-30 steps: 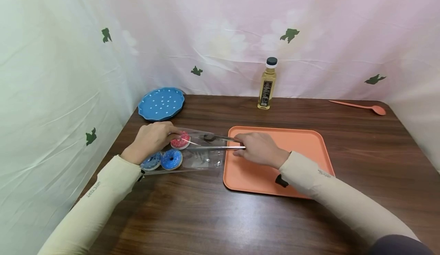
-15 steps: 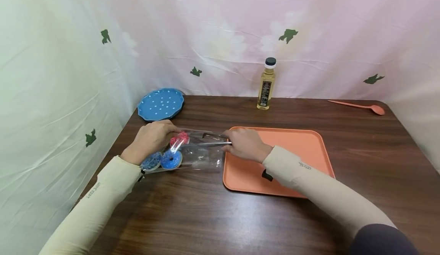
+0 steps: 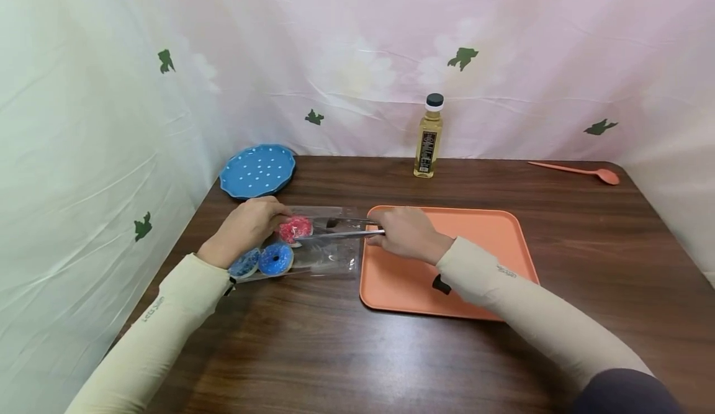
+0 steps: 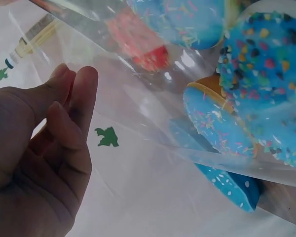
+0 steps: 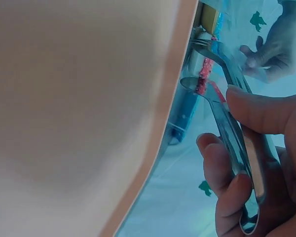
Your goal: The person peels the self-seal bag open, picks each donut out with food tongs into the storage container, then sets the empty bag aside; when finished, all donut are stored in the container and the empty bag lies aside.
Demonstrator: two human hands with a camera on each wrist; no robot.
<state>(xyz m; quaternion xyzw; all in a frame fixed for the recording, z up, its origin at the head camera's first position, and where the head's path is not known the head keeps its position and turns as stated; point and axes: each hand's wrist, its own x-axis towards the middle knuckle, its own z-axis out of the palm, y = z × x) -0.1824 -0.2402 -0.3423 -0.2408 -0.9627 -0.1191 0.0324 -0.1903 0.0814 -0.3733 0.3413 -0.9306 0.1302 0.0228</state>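
Observation:
A clear plastic bag (image 3: 335, 264) lies left of the orange tray (image 3: 391, 299), and my left hand (image 3: 248, 223) pinches its film between thumb and fingers. Inside the bag are a pink-frosted donut (image 3: 292, 226), a blue donut (image 3: 285, 259) and a speckled blue donut (image 3: 243, 265) partly behind the left wrist. My right hand (image 3: 410, 234) grips metal tongs (image 3: 346, 234) over the tray's left edge. The tongs reach leftward into the bag. In the right wrist view, the tips of the tongs (image 5: 228, 136) stand on either side of the pink donut (image 5: 205, 74).
Stacked at the back left is a blue scalloped plate (image 3: 257, 172) with white dots. A bottle of yellow oil (image 3: 427, 147) stands behind the tray. An orange spoon (image 3: 606, 176) lies at the back right. Hanging cloth (image 3: 357, 48) encloses the dark wooden table (image 3: 313, 346).
My right hand has moved left, pushing the tongs deeper into the bag to the pink donut, then drawn back slightly. My left hand has stayed nearly in place.

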